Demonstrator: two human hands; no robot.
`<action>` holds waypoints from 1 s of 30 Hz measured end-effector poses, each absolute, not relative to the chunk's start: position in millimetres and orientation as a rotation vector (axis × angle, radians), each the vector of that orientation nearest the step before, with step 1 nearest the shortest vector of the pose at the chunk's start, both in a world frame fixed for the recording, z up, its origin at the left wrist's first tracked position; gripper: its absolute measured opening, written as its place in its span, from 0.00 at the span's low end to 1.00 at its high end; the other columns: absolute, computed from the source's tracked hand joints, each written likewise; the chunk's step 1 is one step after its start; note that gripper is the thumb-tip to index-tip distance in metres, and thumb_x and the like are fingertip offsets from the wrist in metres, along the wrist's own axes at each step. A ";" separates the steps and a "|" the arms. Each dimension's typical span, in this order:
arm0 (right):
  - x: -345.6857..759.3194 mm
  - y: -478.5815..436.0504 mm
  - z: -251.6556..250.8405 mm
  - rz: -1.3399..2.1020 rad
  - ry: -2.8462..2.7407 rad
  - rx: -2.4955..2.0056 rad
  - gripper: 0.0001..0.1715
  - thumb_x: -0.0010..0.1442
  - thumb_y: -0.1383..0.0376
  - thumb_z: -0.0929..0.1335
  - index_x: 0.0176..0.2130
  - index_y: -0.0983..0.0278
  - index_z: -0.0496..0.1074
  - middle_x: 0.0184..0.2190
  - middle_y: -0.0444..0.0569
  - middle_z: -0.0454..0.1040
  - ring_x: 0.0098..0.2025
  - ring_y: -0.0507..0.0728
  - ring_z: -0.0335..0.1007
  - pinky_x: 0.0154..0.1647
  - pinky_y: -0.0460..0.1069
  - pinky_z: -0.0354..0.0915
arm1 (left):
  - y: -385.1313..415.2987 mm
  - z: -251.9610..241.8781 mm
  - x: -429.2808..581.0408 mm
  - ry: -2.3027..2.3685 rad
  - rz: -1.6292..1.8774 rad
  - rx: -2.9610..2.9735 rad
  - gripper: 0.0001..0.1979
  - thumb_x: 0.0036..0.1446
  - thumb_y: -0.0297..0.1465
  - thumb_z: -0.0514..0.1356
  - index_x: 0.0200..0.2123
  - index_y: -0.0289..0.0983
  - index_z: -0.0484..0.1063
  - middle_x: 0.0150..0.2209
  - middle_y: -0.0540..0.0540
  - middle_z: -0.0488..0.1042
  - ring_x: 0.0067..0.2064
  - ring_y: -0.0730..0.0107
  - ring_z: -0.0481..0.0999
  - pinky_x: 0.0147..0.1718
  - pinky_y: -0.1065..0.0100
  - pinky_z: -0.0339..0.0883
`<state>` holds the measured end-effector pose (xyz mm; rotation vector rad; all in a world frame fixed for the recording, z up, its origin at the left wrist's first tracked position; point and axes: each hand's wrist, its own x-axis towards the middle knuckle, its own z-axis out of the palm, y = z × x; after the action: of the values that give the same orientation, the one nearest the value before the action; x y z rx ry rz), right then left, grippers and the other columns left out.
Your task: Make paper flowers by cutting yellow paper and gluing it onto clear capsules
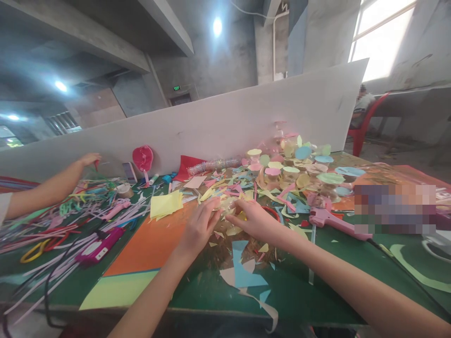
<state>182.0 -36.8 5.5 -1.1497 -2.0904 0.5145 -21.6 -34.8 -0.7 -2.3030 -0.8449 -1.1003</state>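
Observation:
My left hand [199, 227] and my right hand [255, 220] meet over the scrap-strewn table, both pinching a small translucent pale item [225, 205]. Its exact form is hidden by my fingers. Coloured paper scraps [225, 185] lie around both hands. Just beyond them stand several small cups topped with pastel paper discs [282, 173]. An orange card sheet [151, 244] lies beside my left hand, and a pink glue gun [334, 223] lies to the right of my right hand. Another person's arm [52, 188] reaches in from the left.
A white partition [211, 126] runs along the green table's [299, 300] far side. Pipe cleaners [70, 225] and yellow-handled scissors [35, 251] lie at left. A stack of plastic cups [213, 165] lies by the partition. Part of the right side is blurred.

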 end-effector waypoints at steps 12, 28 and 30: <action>187.5 -30.1 5.3 0.510 -2.013 -1.183 0.14 0.63 0.52 0.64 0.38 0.60 0.65 0.35 0.50 0.77 0.36 0.59 0.73 0.36 0.50 0.62 | -35.1 3.9 -25.2 -0.797 -1.100 -2.327 0.09 0.64 0.22 0.54 0.46 0.37 0.67 0.42 0.43 0.74 0.48 0.65 0.74 0.48 0.62 0.70; 191.3 -29.0 8.5 0.476 -2.003 -1.243 0.15 0.63 0.53 0.65 0.39 0.62 0.66 0.36 0.52 0.78 0.36 0.61 0.73 0.35 0.51 0.61 | -34.1 3.5 -21.3 -0.859 -1.108 -2.296 0.05 0.64 0.23 0.55 0.42 0.37 0.68 0.39 0.45 0.74 0.45 0.66 0.74 0.46 0.65 0.70; 191.9 -28.0 8.7 0.463 -2.004 -1.249 0.14 0.63 0.53 0.65 0.39 0.62 0.66 0.36 0.52 0.78 0.36 0.61 0.73 0.36 0.51 0.61 | -33.5 2.8 -22.3 -0.864 -1.111 -2.296 0.05 0.64 0.24 0.55 0.42 0.37 0.68 0.39 0.45 0.74 0.45 0.66 0.75 0.46 0.65 0.70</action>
<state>191.9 -28.0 8.7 -1.2492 -2.0035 0.4633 -22.3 -33.5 2.8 -2.2957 -0.8639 -1.1105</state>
